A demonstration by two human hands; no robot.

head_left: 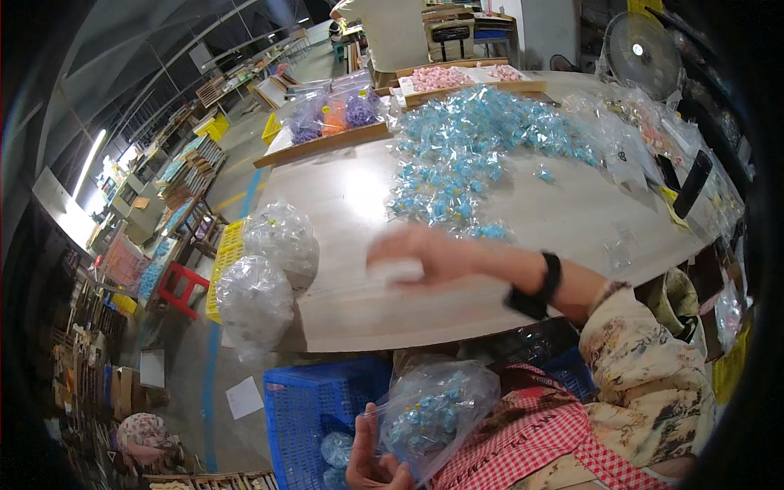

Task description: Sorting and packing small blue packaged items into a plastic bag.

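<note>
Gripping a clear plastic bag [429, 416] at its edge: left hand [377, 464], cut off by the lower border, exact finger contact hard to see. Bag is low, before the red checked apron [531, 433], beside the blue crate [286, 396]; its small blue pieces blur through the film. Right hand [418, 251] motion-smeared above the table [343, 318], fingers curved, can't tell if holding anything. Blue packet pile [457, 122] beyond, individual packets lost in glare.
</note>
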